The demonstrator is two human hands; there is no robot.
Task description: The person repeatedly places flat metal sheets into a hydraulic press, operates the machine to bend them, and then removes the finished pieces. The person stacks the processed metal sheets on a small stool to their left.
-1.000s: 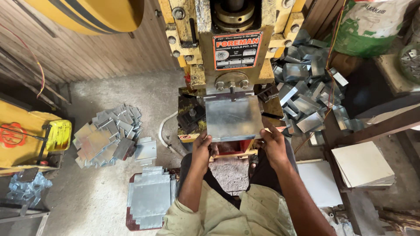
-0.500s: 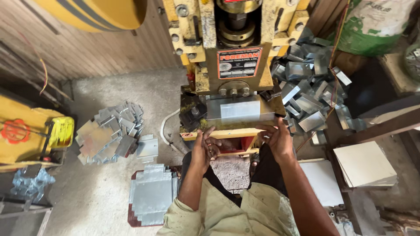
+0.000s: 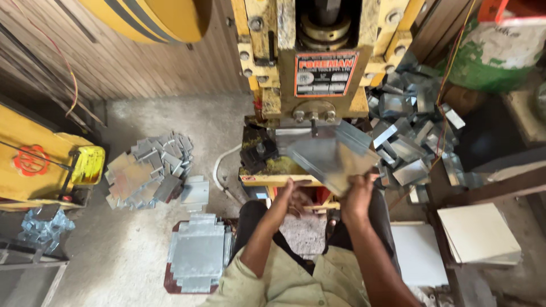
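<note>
My right hand (image 3: 357,196) pinches bent sheet (image 3: 335,159) by near edge, centre frame, tilted clear of press (image 3: 318,74) bed. My left hand (image 3: 296,196) loose, open, just under sheet, steadying. Formed pieces (image 3: 409,142) heaped at right; flat blanks (image 3: 199,253) stacked lower left, within reach.

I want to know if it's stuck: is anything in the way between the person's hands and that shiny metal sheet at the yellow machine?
Nothing visible. The right hand already grips the metal sheet at its near edge, tilted in front of the yellow press. The left hand sits just below it, with only open space between.
</note>
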